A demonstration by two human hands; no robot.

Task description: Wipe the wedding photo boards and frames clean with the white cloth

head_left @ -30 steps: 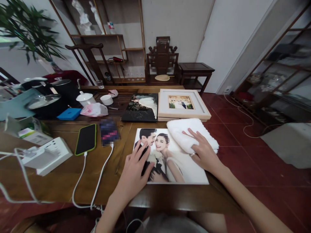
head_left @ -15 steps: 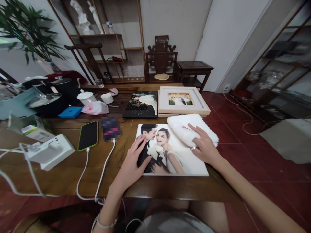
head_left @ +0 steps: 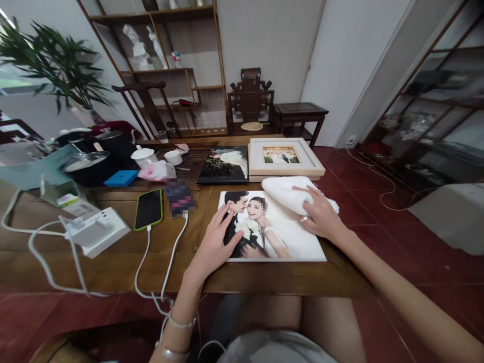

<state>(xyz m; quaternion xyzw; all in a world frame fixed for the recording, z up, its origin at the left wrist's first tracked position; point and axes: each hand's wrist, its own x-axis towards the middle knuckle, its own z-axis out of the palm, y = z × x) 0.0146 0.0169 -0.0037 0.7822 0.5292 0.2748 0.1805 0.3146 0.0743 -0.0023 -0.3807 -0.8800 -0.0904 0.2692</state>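
Note:
A photo panel (head_left: 298,242) showing a couple lies flat near the front edge of the wooden table. My left hand (head_left: 217,239) rests on its left side, fingers spread over the printed picture. At the panel's upper right corner is a folded white towel (head_left: 282,191). My right hand (head_left: 321,214), wearing a ring, holds this towel against the panel, its index finger stretched across the cloth. The thumb of that hand is mostly hidden.
Behind the panel lie a dark photo panel (head_left: 223,169) and a light wooden picture frame (head_left: 319,169). Leftward are a phone (head_left: 148,209) on a white cable, a power strip (head_left: 108,234), a blue box (head_left: 121,178), a white teapot (head_left: 143,157) and black pots.
The camera view has tilted up slightly and turned left. Both hands keep nearly the same places on the panel and towel.

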